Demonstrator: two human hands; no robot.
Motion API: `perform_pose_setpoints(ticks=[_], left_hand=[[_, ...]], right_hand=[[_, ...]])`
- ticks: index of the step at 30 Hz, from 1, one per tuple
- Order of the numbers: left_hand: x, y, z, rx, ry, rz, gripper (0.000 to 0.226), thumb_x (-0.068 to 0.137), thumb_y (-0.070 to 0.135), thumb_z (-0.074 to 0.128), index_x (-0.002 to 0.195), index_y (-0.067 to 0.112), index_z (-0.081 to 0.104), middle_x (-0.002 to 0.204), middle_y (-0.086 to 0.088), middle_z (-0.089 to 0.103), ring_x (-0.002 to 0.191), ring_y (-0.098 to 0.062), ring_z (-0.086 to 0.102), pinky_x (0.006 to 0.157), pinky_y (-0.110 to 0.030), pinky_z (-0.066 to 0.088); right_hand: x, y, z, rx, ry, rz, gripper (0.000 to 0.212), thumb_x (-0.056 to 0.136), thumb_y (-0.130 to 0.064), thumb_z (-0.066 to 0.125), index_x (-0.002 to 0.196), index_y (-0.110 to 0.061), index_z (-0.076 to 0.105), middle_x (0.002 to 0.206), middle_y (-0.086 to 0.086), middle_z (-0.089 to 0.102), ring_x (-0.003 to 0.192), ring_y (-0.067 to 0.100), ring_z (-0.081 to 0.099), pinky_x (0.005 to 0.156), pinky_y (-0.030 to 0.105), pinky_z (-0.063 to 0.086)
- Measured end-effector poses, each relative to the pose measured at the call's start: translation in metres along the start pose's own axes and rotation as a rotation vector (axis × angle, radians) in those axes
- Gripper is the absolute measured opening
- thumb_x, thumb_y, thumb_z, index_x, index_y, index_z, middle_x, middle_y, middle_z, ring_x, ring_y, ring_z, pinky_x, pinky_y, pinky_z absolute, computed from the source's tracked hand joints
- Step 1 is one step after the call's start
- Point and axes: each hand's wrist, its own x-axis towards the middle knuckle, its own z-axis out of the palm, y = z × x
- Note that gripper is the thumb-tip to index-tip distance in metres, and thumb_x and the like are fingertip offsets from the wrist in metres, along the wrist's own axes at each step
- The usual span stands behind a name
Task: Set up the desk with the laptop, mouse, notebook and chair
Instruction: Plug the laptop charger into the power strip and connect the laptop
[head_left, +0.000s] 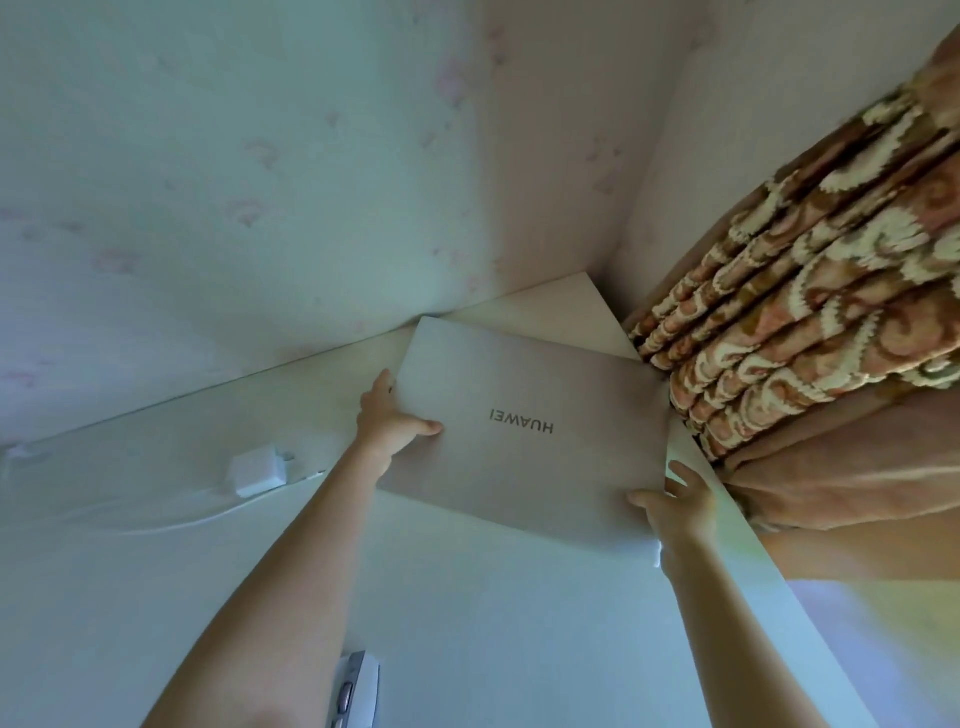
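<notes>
A closed silver laptop (524, 421) with a logo on its lid lies at the far right corner of the white desk (467, 597). My left hand (392, 421) grips its left edge, thumb on the lid. My right hand (675, 501) grips its near right corner, thumb on top. A white and grey mouse (357, 691) sits at the near edge of the desk, partly hidden by my left forearm. No notebook or chair shows in this view.
A white charger block (258, 474) with its cable (156, 525) lies on the desk's left side. Pale patterned wallpaper (260, 182) backs the desk. A brown and cream patterned curtain (805, 312) hangs against the desk's right edge.
</notes>
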Motion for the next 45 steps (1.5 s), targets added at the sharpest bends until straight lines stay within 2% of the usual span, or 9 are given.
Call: perform_pose_setpoints(ticks=[6, 13, 17, 23, 30, 32, 35, 41, 45], left_hand=[[-0.005, -0.011, -0.011, -0.184, -0.019, -0.02, 0.105, 0.061, 0.0, 0.085, 0.147, 0.014, 0.026, 0.132, -0.009, 0.055, 0.115, -0.025, 0.056, 0.099, -0.036, 0.044], [-0.046, -0.025, -0.056, -0.304, 0.029, 0.046, 0.093, 0.062, -0.01, 0.081, 0.141, 0.015, 0.04, 0.111, -0.004, 0.064, 0.102, -0.022, 0.062, 0.086, -0.031, 0.049], [-0.074, -0.047, -0.098, -0.368, 0.052, 0.068, 0.086, 0.058, -0.012, 0.081, 0.134, 0.015, 0.052, 0.114, -0.003, 0.067, 0.104, -0.021, 0.064, 0.081, -0.028, 0.051], [-0.134, -0.097, -0.174, -0.434, 0.151, 0.007, 0.083, 0.058, -0.013, 0.081, 0.128, 0.023, 0.054, 0.104, -0.007, 0.068, 0.089, -0.018, 0.067, 0.068, -0.025, 0.051], [-0.209, -0.193, -0.261, -0.475, 0.247, -0.061, 0.078, 0.058, -0.015, 0.081, 0.124, 0.019, 0.055, 0.1, -0.013, 0.069, 0.087, -0.024, 0.068, 0.067, -0.027, 0.051], [-0.229, -0.22, -0.285, -0.485, 0.263, -0.084, 0.077, 0.06, -0.014, 0.081, 0.125, 0.018, 0.055, 0.1, -0.011, 0.069, 0.086, -0.02, 0.067, 0.066, -0.027, 0.051], [-0.253, -0.262, -0.321, -0.493, 0.275, -0.124, 0.075, 0.062, -0.012, 0.081, 0.125, 0.021, 0.055, 0.101, -0.008, 0.065, 0.083, -0.012, 0.064, 0.068, -0.027, 0.051], [-0.285, -0.348, -0.385, -0.489, 0.294, -0.213, 0.079, 0.066, -0.009, 0.08, 0.132, 0.021, 0.051, 0.117, -0.006, 0.058, 0.104, -0.023, 0.057, 0.089, -0.039, 0.05], [-0.301, -0.394, -0.412, -0.482, 0.332, -0.279, 0.071, 0.07, -0.002, 0.08, 0.13, 0.021, 0.051, 0.123, -0.008, 0.057, 0.11, -0.027, 0.054, 0.09, -0.045, 0.048]], right_hand=[[0.007, 0.001, -0.003, 0.036, -0.038, -0.025, 0.057, 0.068, 0.008, 0.072, 0.12, -0.011, 0.058, 0.104, 0.013, 0.065, 0.084, 0.027, 0.059, 0.075, 0.034, 0.045], [-0.015, 0.006, 0.005, 0.067, -0.187, -0.054, 0.06, 0.069, 0.011, 0.072, 0.123, -0.007, 0.054, 0.115, 0.017, 0.061, 0.088, 0.029, 0.058, 0.075, 0.034, 0.045], [-0.045, 0.004, 0.022, 0.085, -0.285, -0.094, 0.063, 0.067, 0.011, 0.072, 0.123, -0.013, 0.054, 0.116, 0.014, 0.062, 0.093, 0.031, 0.061, 0.078, 0.037, 0.049], [-0.116, 0.012, 0.056, 0.057, -0.391, -0.177, 0.075, 0.068, 0.012, 0.072, 0.131, -0.02, 0.048, 0.118, 0.007, 0.056, 0.094, 0.026, 0.057, 0.067, 0.028, 0.044], [-0.218, 0.053, 0.097, -0.101, -0.49, -0.288, 0.07, 0.069, 0.005, 0.074, 0.129, -0.022, 0.05, 0.118, 0.004, 0.055, 0.094, 0.025, 0.057, 0.062, 0.028, 0.044], [-0.248, 0.071, 0.109, -0.164, -0.514, -0.328, 0.068, 0.068, 0.002, 0.075, 0.127, -0.023, 0.051, 0.123, 0.004, 0.055, 0.097, 0.027, 0.058, 0.068, 0.031, 0.046], [-0.294, 0.099, 0.13, -0.2, -0.537, -0.337, 0.063, 0.07, 0.004, 0.072, 0.125, -0.019, 0.053, 0.121, 0.004, 0.057, 0.089, 0.023, 0.059, 0.062, 0.027, 0.044], [-0.374, 0.158, 0.174, -0.261, -0.553, -0.323, 0.063, 0.073, 0.002, 0.071, 0.128, -0.018, 0.049, 0.114, 0.001, 0.054, 0.086, 0.021, 0.051, 0.057, 0.016, 0.035], [-0.407, 0.199, 0.199, -0.251, -0.591, -0.29, 0.062, 0.07, 0.009, 0.07, 0.124, -0.017, 0.051, 0.116, 0.005, 0.056, 0.079, 0.017, 0.058, 0.055, 0.023, 0.043]])
